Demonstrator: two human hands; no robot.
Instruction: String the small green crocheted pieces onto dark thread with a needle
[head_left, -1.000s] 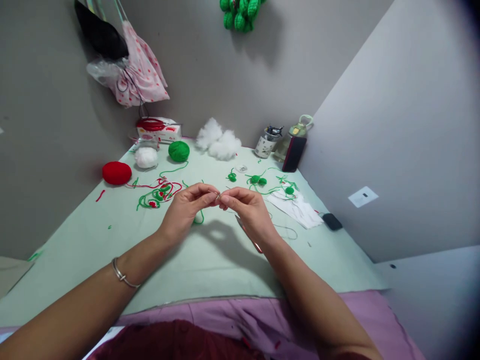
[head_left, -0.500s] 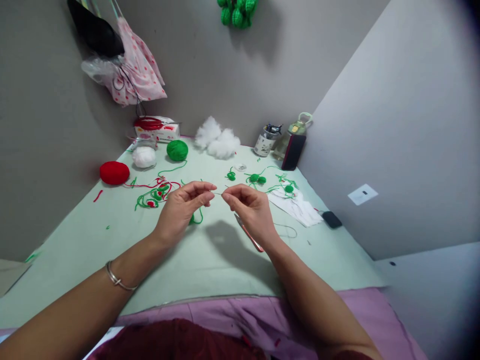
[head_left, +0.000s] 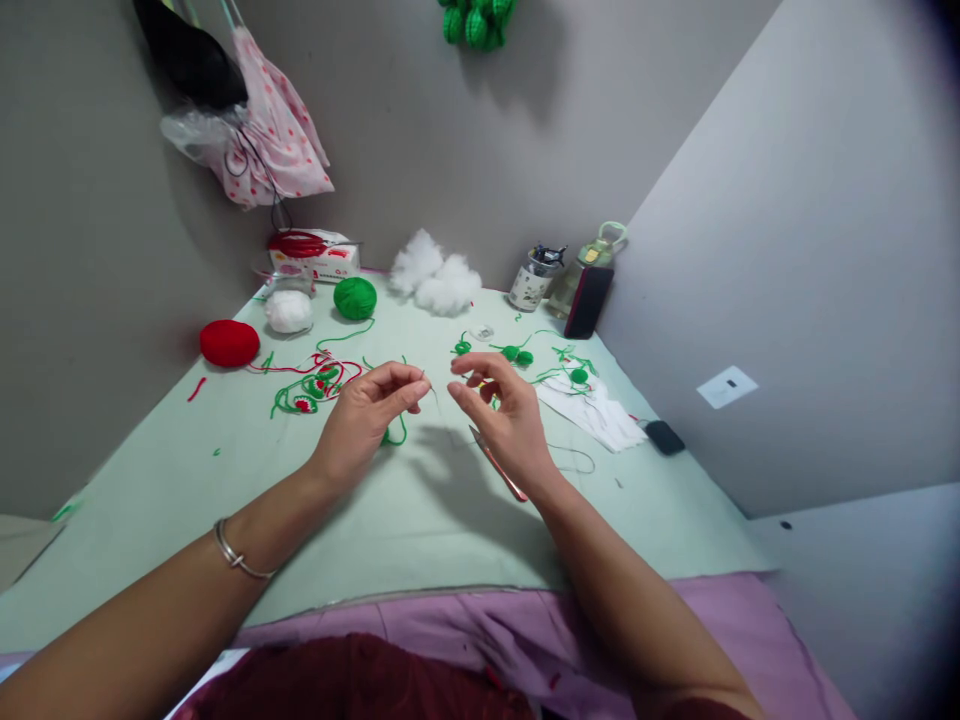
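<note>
My left hand (head_left: 379,410) is closed in a pinch, thumb against index finger. A thin strand (head_left: 435,393) sticks out from its fingertips; whether it is thread or a needle is too fine to tell. Facing it, a small gap away, my right hand (head_left: 501,405) has thumb and fingers apart and holds nothing I can see. Under the right hand lies a pair of orange-handled scissors or snips (head_left: 499,465), partly covered. A bit of green yarn (head_left: 395,435) shows beside the left hand. Small green crocheted balls (head_left: 517,355) with loose ends lie beyond the right hand.
Red (head_left: 229,343), white (head_left: 289,311) and green yarn balls (head_left: 355,298) stand at the back left. White stuffing (head_left: 436,275), a pen cup (head_left: 531,285), a bottle (head_left: 600,250) and a phone (head_left: 589,302) line the back. White cloth or tissue (head_left: 592,410) lies right.
My right thumb and fingers have spread and come off the thin strand. My left hand stays in place, still pinching, and the strand now points downward.
</note>
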